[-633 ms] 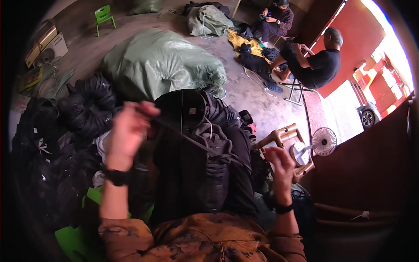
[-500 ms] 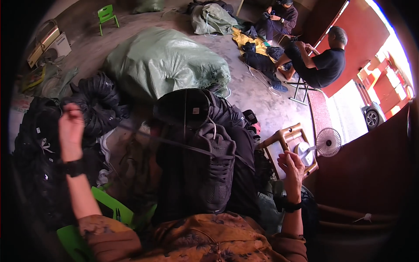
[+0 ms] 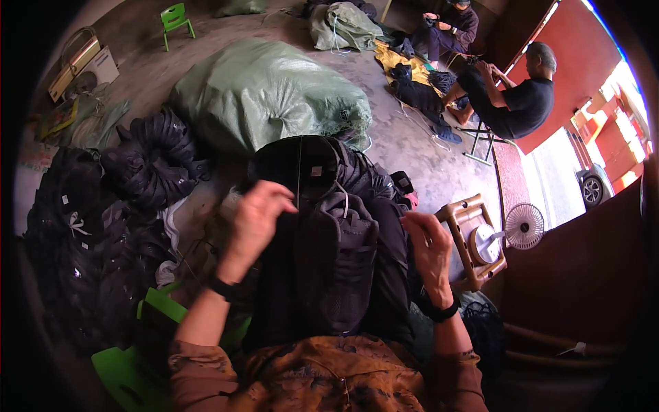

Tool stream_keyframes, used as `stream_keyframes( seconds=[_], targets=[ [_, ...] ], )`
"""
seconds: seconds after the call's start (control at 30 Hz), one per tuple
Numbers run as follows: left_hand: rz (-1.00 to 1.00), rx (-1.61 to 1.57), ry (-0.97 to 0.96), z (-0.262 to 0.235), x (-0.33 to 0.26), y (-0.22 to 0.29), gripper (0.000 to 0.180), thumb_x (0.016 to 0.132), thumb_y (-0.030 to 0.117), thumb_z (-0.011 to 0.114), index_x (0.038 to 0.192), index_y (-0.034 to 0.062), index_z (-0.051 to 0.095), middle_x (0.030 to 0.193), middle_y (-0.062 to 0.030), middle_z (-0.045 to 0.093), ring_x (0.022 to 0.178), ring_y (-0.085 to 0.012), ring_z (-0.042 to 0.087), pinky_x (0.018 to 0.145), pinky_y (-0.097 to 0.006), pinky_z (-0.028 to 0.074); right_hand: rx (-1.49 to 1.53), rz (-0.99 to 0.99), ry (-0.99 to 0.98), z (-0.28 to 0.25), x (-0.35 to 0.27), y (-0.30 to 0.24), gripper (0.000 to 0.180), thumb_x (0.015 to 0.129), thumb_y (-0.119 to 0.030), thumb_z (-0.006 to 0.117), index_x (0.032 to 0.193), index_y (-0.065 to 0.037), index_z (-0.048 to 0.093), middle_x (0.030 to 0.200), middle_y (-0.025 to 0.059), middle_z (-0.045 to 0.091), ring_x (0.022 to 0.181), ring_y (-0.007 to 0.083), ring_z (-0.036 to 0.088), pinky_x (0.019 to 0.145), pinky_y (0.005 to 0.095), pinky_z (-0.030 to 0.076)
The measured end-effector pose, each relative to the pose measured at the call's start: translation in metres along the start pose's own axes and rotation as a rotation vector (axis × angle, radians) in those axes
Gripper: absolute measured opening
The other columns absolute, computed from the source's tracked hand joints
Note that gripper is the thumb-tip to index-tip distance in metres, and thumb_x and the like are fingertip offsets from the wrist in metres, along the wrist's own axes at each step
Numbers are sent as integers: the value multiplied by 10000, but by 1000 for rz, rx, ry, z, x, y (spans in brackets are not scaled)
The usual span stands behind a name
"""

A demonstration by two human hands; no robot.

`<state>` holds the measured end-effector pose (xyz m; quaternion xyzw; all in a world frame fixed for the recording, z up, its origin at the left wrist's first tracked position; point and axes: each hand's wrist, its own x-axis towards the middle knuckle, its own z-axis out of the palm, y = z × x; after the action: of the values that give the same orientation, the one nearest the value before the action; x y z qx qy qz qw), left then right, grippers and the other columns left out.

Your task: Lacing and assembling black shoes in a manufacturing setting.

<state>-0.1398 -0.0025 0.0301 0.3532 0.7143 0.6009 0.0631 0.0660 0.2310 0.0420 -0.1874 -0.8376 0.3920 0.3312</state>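
Note:
A dark grey lace-up shoe upper (image 3: 341, 268) lies across my thighs, toe toward me and a pale loop at its collar. To its upper left, my left hand (image 3: 255, 221) hovers with fingers bent together toward the shoe. Just right of the shoe is my right hand (image 3: 430, 248), its fingers curled in against the thumb. Anything pinched in either hand is too fine to make out. Beyond the shoe, by my knees, rests a bundle of black shoe uppers (image 3: 281, 163) with a small white label; a thin thread hangs in front of it.
Black shoe uppers are heaped on the left (image 3: 82, 233). A big pale green sack (image 3: 254, 96) lies ahead. To the right are a bamboo-framed stool (image 3: 458, 214) and a small fan (image 3: 524, 226). Two people (image 3: 525, 96) sit working at the far right. Green chair parts (image 3: 127, 374) show lower left.
My left hand has swung in from the far left toward the shoe, and my right hand has come closer too. The lace stretched out to the left no longer shows.

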Motion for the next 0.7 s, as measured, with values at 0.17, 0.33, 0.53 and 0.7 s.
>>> stream_keyframes(
  seconds=[0.17, 0.33, 0.53, 0.7],
  targets=[
    [225, 221, 45, 58, -32, 9, 106, 880, 39, 639, 983, 63, 626, 869, -108, 650, 772, -317, 652, 662, -367, 490, -217, -299, -399, 31, 27, -20, 76, 803, -149, 697, 867, -109, 700, 776, 44, 633, 765, 237, 621, 737, 345, 415],
    [60, 336, 63, 48, -56, 27, 176, 857, 34, 683, 1017, 82, 626, 806, -74, 673, 760, -288, 662, 640, -357, 482, -210, -426, -586, 42, 38, -23, 100, 795, -121, 711, 846, -50, 663, 776, 85, 643, 735, 279, 638, 683, 364, 476],
    [174, 338, 117, 48, -59, 20, 115, 829, 74, 712, 925, 90, 650, 801, -37, 668, 755, -249, 642, 692, -351, 445, 30, -103, -732, 50, 33, -23, 130, 783, -59, 693, 901, -11, 666, 794, 105, 635, 724, 235, 653, 658, 334, 494],
    [262, 499, 115, 62, -61, 16, 146, 798, 84, 717, 852, 140, 594, 770, 19, 571, 753, -184, 585, 749, -362, 392, 28, -184, -706, 51, 29, -19, 132, 776, -55, 708, 902, -22, 680, 764, 90, 607, 689, 225, 621, 629, 326, 467]
  ],
)
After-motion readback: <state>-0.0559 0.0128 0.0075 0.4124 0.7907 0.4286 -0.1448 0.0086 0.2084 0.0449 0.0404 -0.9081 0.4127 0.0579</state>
